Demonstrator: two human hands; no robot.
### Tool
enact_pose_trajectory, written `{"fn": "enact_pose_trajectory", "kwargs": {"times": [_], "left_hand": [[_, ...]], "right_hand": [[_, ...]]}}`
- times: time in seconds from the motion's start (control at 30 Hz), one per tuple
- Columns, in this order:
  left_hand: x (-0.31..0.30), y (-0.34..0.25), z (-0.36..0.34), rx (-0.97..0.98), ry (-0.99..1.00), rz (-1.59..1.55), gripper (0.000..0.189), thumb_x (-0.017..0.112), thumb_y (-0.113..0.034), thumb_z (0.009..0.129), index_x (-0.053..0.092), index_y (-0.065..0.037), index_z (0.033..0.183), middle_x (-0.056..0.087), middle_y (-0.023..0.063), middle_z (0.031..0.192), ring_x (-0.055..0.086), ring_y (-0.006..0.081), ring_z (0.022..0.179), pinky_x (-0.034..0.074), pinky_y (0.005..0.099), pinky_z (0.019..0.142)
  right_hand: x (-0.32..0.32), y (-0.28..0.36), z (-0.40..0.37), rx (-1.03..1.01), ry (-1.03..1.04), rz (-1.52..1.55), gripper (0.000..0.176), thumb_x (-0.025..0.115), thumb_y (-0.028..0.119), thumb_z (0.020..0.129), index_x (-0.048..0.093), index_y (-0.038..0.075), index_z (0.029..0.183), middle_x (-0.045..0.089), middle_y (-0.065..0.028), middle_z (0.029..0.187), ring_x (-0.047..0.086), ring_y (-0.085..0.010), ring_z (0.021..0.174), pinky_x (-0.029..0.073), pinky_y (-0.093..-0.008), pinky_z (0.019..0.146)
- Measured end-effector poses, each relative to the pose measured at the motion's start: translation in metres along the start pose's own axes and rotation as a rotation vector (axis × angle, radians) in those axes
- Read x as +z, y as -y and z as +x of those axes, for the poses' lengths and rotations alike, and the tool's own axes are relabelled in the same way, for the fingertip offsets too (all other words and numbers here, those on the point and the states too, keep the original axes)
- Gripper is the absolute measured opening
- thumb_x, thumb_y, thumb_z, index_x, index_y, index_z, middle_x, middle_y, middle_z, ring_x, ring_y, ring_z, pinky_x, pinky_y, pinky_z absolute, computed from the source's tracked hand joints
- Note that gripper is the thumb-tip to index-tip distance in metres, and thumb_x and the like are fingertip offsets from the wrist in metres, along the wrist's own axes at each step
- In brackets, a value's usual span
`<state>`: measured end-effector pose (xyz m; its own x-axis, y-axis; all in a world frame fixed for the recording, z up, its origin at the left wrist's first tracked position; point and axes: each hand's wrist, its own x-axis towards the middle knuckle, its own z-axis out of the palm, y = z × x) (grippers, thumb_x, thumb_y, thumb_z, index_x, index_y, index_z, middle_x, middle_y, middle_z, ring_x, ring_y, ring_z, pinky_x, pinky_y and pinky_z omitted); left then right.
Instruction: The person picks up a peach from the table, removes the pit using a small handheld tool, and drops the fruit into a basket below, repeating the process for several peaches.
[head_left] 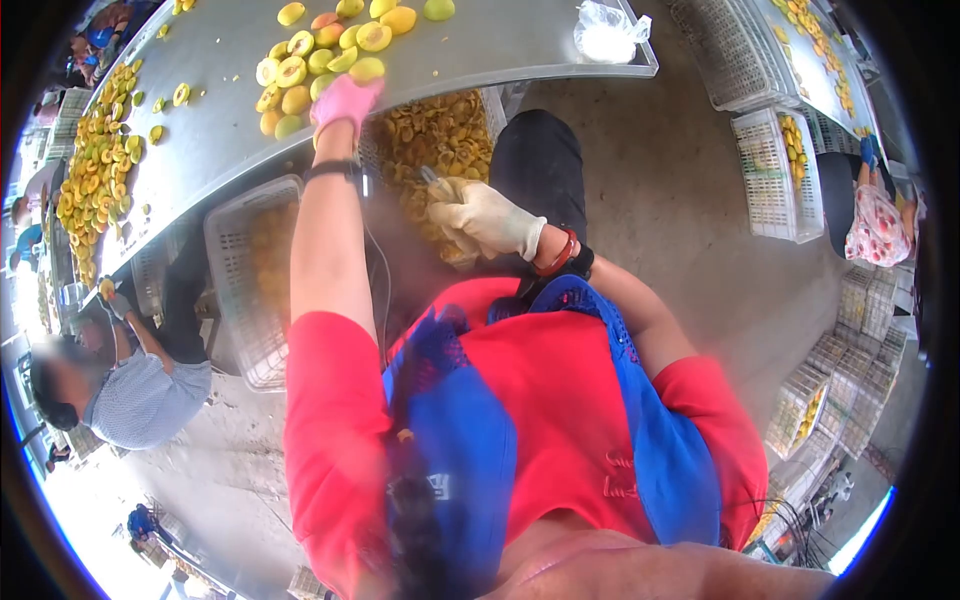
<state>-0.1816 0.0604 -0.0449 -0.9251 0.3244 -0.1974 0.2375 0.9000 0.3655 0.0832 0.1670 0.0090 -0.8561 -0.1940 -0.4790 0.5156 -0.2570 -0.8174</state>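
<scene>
My left hand (346, 102), in a pink glove, reaches over the table edge with its fingers apart. It touches the near side of a pile of yellow-green and orange peaches (297, 98), several of them cut open. One peach (366, 70) lies right at its fingertips. Lower and to the right, my right hand (482, 216), in a whitish glove, is closed around a small tool (432, 177). Only its greyish tip shows, so its exact kind is hidden. Beneath that hand, a crate holds many cut yellow fruit pieces (425, 135).
The metal table (480, 45) bears a plastic bag (606, 35) at its right corner and a heap of fruit halves (100, 180) at left. A white crate (255, 300) stands by my left arm. A co-worker (150, 395) sits at left; stacked crates (770, 175) stand right.
</scene>
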Motion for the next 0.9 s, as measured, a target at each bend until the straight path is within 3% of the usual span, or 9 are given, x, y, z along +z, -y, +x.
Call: {"fn": "enact_pose_trajectory", "kwargs": {"times": [0.03,0.13,0.23,0.27,0.3,0.4,0.47,0.7,0.9], "left_hand": [[0.003,0.003,-0.004,0.075,-0.108,-0.141,0.056,0.055,-0.054,0.091,0.069,-0.005,0.116,0.073,0.0083,0.098,0.068,0.0265,0.097,0.048,0.0403,0.087],[0.010,0.002,-0.030,0.213,-0.061,-1.070,0.059,0.053,-0.046,0.096,0.055,0.000,0.133,0.069,0.0116,0.112,0.067,0.0238,0.097,0.051,0.0337,0.081],[-0.020,-0.010,-0.080,0.363,0.190,-1.478,0.058,0.050,-0.041,0.100,0.048,0.001,0.139,0.064,0.0149,0.120,0.065,0.0193,0.094,0.050,0.0258,0.071],[-0.028,-0.014,-0.095,0.348,0.204,-1.505,0.056,0.048,-0.040,0.100,0.049,0.000,0.139,0.064,0.0147,0.120,0.064,0.0182,0.092,0.050,0.0247,0.069],[-0.033,-0.019,-0.110,0.332,0.218,-1.531,0.055,0.047,-0.040,0.101,0.049,-0.001,0.139,0.064,0.0144,0.119,0.064,0.0171,0.090,0.049,0.0236,0.067],[-0.038,-0.028,-0.140,0.320,0.209,-1.498,0.057,0.038,-0.046,0.104,0.050,-0.003,0.139,0.066,0.0118,0.116,0.059,0.0105,0.081,0.044,0.0190,0.060],[-0.035,-0.028,-0.151,0.391,0.180,-1.410,0.061,0.036,-0.052,0.104,0.051,-0.005,0.140,0.067,0.0103,0.117,0.058,0.0067,0.080,0.040,0.0170,0.058],[-0.037,-0.037,-0.185,0.405,0.090,-1.312,0.065,0.030,-0.056,0.104,0.051,-0.006,0.140,0.068,0.0078,0.110,0.054,0.0045,0.074,0.036,0.0163,0.055],[-0.039,-0.042,-0.192,0.485,-0.021,-1.294,0.059,0.034,-0.053,0.106,0.051,-0.006,0.137,0.066,0.0102,0.114,0.060,0.0098,0.085,0.048,0.0190,0.066]], "right_hand": [[-0.002,-0.009,0.005,-0.025,-0.006,0.056,0.013,0.059,0.012,0.093,0.046,0.011,0.089,0.049,0.0010,0.067,0.044,-0.0089,0.046,0.037,-0.0267,0.043],[-0.004,-0.014,0.007,-0.119,-0.030,0.114,0.012,0.059,0.012,0.094,0.047,0.011,0.092,0.048,0.0021,0.068,0.044,-0.0079,0.049,0.036,-0.0262,0.044],[0.000,-0.007,0.004,-0.248,-0.093,0.082,0.012,0.060,0.012,0.095,0.049,0.011,0.095,0.047,0.0037,0.069,0.045,-0.0063,0.052,0.036,-0.0257,0.045],[0.003,-0.003,0.003,-0.296,-0.118,0.066,0.012,0.061,0.012,0.095,0.049,0.011,0.096,0.047,0.0043,0.069,0.045,-0.0058,0.053,0.036,-0.0255,0.046],[0.002,0.008,-0.005,-0.234,-0.154,-0.081,0.016,0.064,0.014,0.093,0.051,0.008,0.098,0.054,-0.0017,0.069,0.053,-0.0130,0.055,0.042,-0.0293,0.050],[-0.002,-0.003,0.008,-0.766,-0.356,-0.593,0.021,0.068,0.015,0.090,0.052,0.005,0.099,0.061,-0.0125,0.072,0.061,-0.0278,0.058,0.048,-0.0357,0.054],[-0.006,-0.002,0.007,-0.944,-0.391,-0.802,0.025,0.071,0.015,0.087,0.053,0.003,0.101,0.063,-0.0201,0.074,0.064,-0.0410,0.066,0.051,-0.0424,0.057],[0.007,0.012,-0.016,-0.962,-0.379,-0.853,0.025,0.071,0.013,0.087,0.053,0.002,0.101,0.064,-0.0195,0.073,0.065,-0.0424,0.068,0.051,-0.0446,0.057],[0.014,0.014,-0.025,-0.809,-0.341,-0.663,0.023,0.070,0.014,0.088,0.054,0.001,0.099,0.064,-0.0200,0.078,0.066,-0.0361,0.071,0.051,-0.0412,0.063]]}}
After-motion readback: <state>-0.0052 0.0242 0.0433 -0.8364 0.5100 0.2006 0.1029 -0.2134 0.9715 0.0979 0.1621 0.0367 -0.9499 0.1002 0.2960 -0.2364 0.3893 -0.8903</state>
